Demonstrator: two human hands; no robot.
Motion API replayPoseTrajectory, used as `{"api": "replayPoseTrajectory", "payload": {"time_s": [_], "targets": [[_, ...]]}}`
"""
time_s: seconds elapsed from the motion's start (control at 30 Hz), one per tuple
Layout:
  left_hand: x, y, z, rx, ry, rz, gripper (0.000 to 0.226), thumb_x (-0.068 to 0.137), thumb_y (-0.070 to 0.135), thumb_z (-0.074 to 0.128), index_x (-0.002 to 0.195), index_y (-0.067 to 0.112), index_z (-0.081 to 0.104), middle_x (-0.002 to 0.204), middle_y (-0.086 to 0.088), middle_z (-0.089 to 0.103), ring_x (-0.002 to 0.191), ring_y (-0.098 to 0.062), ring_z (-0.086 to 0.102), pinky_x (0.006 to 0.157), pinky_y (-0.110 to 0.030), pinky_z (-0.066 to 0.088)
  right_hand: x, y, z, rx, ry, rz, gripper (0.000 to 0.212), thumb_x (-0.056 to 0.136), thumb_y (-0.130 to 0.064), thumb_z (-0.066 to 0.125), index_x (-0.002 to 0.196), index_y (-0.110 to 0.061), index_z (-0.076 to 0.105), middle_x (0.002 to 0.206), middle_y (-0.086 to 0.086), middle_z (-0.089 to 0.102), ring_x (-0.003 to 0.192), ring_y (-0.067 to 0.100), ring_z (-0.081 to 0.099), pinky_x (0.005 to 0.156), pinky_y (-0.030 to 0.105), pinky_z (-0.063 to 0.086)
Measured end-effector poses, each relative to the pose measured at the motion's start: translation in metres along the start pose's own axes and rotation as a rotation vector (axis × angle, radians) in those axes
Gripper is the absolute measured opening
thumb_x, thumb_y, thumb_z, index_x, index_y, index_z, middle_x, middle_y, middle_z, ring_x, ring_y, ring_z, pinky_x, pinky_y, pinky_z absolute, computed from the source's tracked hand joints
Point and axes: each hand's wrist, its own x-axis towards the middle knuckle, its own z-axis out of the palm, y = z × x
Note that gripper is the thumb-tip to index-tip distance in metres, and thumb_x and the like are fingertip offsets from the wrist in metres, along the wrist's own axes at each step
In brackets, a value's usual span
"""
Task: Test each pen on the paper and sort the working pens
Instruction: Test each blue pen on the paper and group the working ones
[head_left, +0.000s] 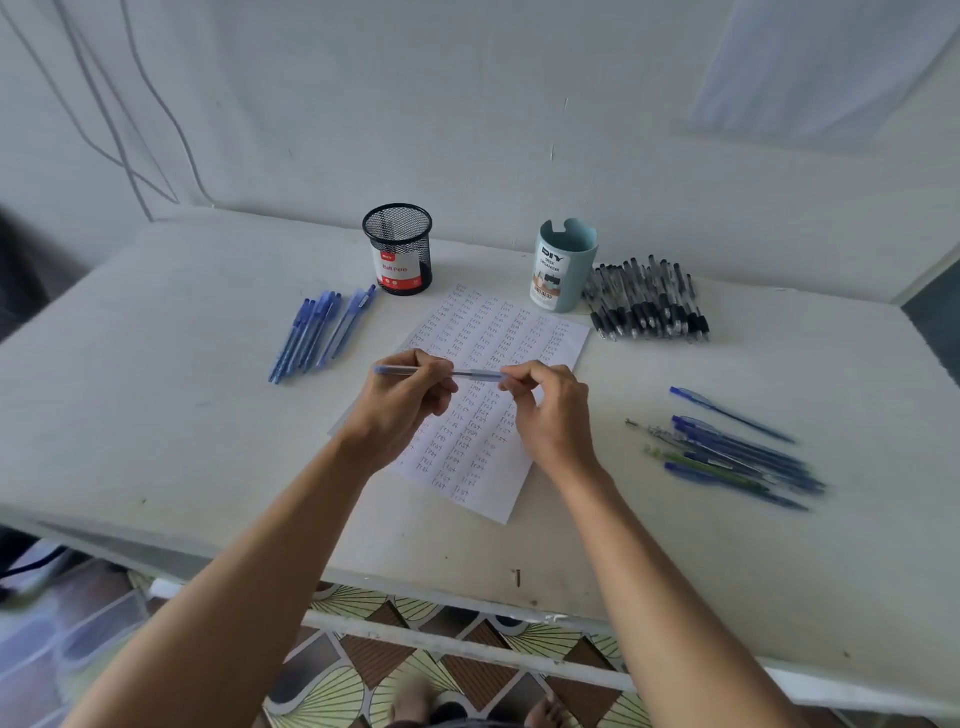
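Over the middle of the paper (498, 332), both hands hold one blue pen (467, 373) in the air, just above the sheet.

- Pen's long axis runs left-right, roughly parallel to the front edge of the bench (156, 389).
- Left hand (410, 400): fingers curled round the barrel, with the pen's left end poking out past them.
- Right hand (550, 415): thumb and fingertips pinch the pen's right end, a paler section. It could be a cap or a grip sleeve, I can't tell which, and I can't tell which end carries the tip.
- Hands are level and close together, with a short bare stretch of barrel between them. Neither is nearer the pen, since both are on it.
- My read: the next move is a pull or push along that axis, so the hands should work straight apart or together, not twist off-line.

Surface: the sheet lies skewed and is packed with rows of "test" scribbles. The only blank margin is at the near corner, so any test mark probably goes there.

Around it:
- Blue pen row (317, 332) far left, beside the black mesh cup (399, 249).
- Teal organiser (563, 267) touching the sheet's far edge, with the black pen pile (649, 301) just right of it.
- Mixed pen heap (737, 457) on the near right, well apart from the sheet.

Room: a pale wall directly behind the bench, cables hanging at left, and patterned tile floor below.
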Motion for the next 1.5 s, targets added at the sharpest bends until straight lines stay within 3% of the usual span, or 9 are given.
{"api": "replayPoseTrajectory", "payload": {"time_s": [0.2, 0.3, 0.47, 0.6, 0.7, 0.8, 1.03, 1.2, 1.5], "targets": [[0.001, -0.002, -0.016, 0.063, -0.003, -0.012, 0.011, 0.098, 0.0, 0.057, 0.088, -0.004, 0.062, 0.07, -0.014, 0.064, 0.058, -0.02, 0.058, 0.058, -0.029, 0.051, 0.004, -0.003, 0.015, -0.054, -0.046, -0.013, 0.01, 0.094, -0.019, 0.067, 0.102, -0.02, 0.073, 0.09, -0.008, 0.074, 0.091, 0.019, 0.062, 0.089, 0.048, 0.046], [0.002, -0.003, -0.028, 0.122, 0.024, 0.016, 0.006, 0.097, 0.004, 0.061, 0.098, -0.002, 0.06, 0.069, -0.011, 0.059, 0.058, -0.018, 0.053, 0.057, -0.029, 0.045, 0.005, -0.005, 0.017, -0.146, -0.17, 0.011, 0.035, 0.097, -0.027, 0.063, 0.131, -0.021, 0.061, 0.115, -0.006, 0.071, 0.109, 0.023, 0.06, 0.098, 0.042, 0.04], [0.016, 0.007, -0.059, 0.204, 0.454, 0.26, 0.005, 0.095, 0.008, 0.064, 0.095, 0.004, 0.068, 0.078, -0.01, 0.07, 0.069, -0.019, 0.069, 0.068, -0.03, 0.059, 0.0, -0.004, 0.018, -0.46, -0.351, 0.025, 0.058, 0.099, -0.042, 0.047, 0.152, -0.024, 0.036, 0.158, 0.0, 0.036, 0.147, 0.022, 0.027, 0.116, 0.043, 0.019], [0.032, 0.012, -0.098, 0.472, 0.785, 0.289, 0.017, 0.093, 0.02, 0.058, 0.103, 0.017, 0.07, 0.089, -0.005, 0.074, 0.083, -0.016, 0.071, 0.083, -0.03, 0.056, 0.0, -0.003, 0.019, -0.534, -0.445, 0.018, 0.065, 0.097, -0.053, 0.028, 0.156, -0.026, 0.027, 0.166, 0.0, 0.018, 0.153, 0.021, 0.009, 0.122, 0.046, 0.004], [0.038, 0.011, -0.123, 0.738, 0.909, 0.265, 0.027, 0.095, 0.022, 0.053, 0.117, 0.014, 0.066, 0.11, -0.009, 0.072, 0.101, -0.028, 0.064, 0.091, -0.033, 0.044, 0.0, -0.003, 0.021, -0.573, -0.502, 0.027, 0.064, 0.101, -0.055, 0.024, 0.159, -0.027, 0.016, 0.167, -0.001, 0.006, 0.154, 0.02, -0.001, 0.123, 0.047, -0.003], [0.042, 0.002, -0.14, 0.824, 0.874, 0.216, 0.029, 0.096, 0.018, 0.054, 0.12, 0.009, 0.066, 0.112, -0.018, 0.068, 0.11, -0.037, 0.059, 0.096, -0.036, 0.04, 0.001, -0.004, 0.022, -0.592, -0.495, 0.021, 0.073, 0.093, -0.059, 0.015, 0.158, -0.027, 0.016, 0.167, 0.0, 0.006, 0.154, 0.021, 0.0, 0.123, 0.047, -0.002], [0.037, 0.004, -0.134, 0.852, 0.807, 0.135, 0.038, 0.091, 0.012, 0.053, 0.126, 0.012, 0.068, 0.123, -0.016, 0.065, 0.12, -0.034, 0.053, 0.11, -0.037, 0.034, 0.001, -0.003, 0.022, -0.581, -0.466, 0.014, 0.075, 0.09, -0.059, 0.019, 0.157, -0.026, 0.023, 0.166, 0.001, 0.013, 0.153, 0.022, 0.005, 0.122, 0.047, 0.001], [0.034, 0.006, -0.136, 0.91, 0.757, 0.113, 0.043, 0.089, 0.008, 0.052, 0.128, 0.012, 0.068, 0.126, -0.017, 0.063, 0.118, -0.035, 0.055, 0.109, -0.038, 0.036, 0.0, -0.003, 0.022, -0.576, -0.461, 0.009, 0.071, 0.093, -0.059, 0.023, 0.156, -0.026, 0.024, 0.166, 0.001, 0.015, 0.153, 0.022, 0.006, 0.122, 0.048, 0.002], [0.031, 0.002, -0.127, 1.184, 0.637, -0.013, 0.047, 0.096, 0.019, 0.043, 0.142, 0.019, 0.052, 0.15, -0.009, 0.046, 0.136, -0.031, 0.034, 0.112, -0.045, 0.022, 0.0, -0.003, 0.022, -0.572, -0.447, 0.008, 0.073, 0.09, -0.059, 0.023, 0.155, -0.025, 0.028, 0.166, 0.002, 0.018, 0.153, 0.024, 0.01, 0.121, 0.048, 0.004]]}}
